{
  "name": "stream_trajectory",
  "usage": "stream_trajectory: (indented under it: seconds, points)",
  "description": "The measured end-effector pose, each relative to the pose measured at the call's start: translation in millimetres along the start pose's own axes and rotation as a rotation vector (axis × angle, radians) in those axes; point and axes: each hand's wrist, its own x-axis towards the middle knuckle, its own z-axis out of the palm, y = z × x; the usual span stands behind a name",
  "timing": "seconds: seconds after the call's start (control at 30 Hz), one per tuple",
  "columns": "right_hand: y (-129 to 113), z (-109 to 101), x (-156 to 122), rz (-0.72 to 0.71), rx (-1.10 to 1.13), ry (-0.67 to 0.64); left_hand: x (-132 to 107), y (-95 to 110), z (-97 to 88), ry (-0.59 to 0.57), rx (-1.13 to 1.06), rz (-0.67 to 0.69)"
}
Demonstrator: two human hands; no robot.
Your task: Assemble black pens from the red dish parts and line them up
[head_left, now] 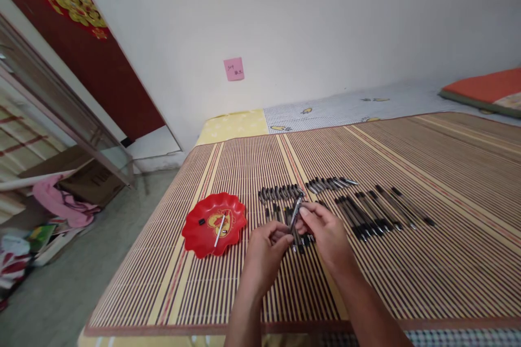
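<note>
My left hand (266,249) and my right hand (325,230) meet over a striped bamboo mat (407,293). Both pinch the same pen (295,212), which points up and away from me. Under and around the hands lie rows of dark pen parts (280,193), pen tips (330,183) and several assembled pens (378,209) spread to the right. To the left sits a red scalloped plate (195,238) holding a white refill (220,229) and a small black piece (201,222).
The mat covers a bed with a yellow and grey sheet (325,111) against a white wall bearing a pink note (233,69). An orange cushion (484,87) lies far right. Floor clutter, cardboard and pink cloth (61,203) sit at left.
</note>
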Motion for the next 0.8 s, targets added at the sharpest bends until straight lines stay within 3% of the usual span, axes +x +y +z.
stream_trajectory:
  seconds: [0.1, 0.2, 0.3, 0.37, 0.47, 0.63, 0.8]
  points:
    - [3.0, 0.1, -0.3, -0.035, 0.001, -0.026, 2.5, 4.6, -23.0, 0.137, -0.037, 0.013]
    - [0.7, -4.9, 1.2, -0.036, -0.027, -0.007, 7.2, 7.5, -64.0, 0.299, 0.073, 0.03]
    - [-9.2, -16.5, 5.0, -0.05, 0.039, 0.147, 16.5, 4.4, -101.9, 0.387, 0.142, -0.023]
    - [-17.7, -27.2, 8.7, -0.075, 0.149, 0.272, 25.1, 0.2, -117.5, 0.4, 0.205, -0.085]
    - [-27.1, -44.8, 15.4, -0.119, 0.316, 0.399, 37.7, -5.2, -126.5, 0.403, 0.287, -0.136]
    - [-28.8, -64.5, 25.0, -0.148, 0.459, 0.514, 46.7, -4.0, -125.2, 0.413, 0.517, -0.168]
    - [-29.1, -71.2, 28.6, -0.108, 0.507, 0.548, 44.2, 12.1, -128.0, 0.558, 0.674, -0.044]
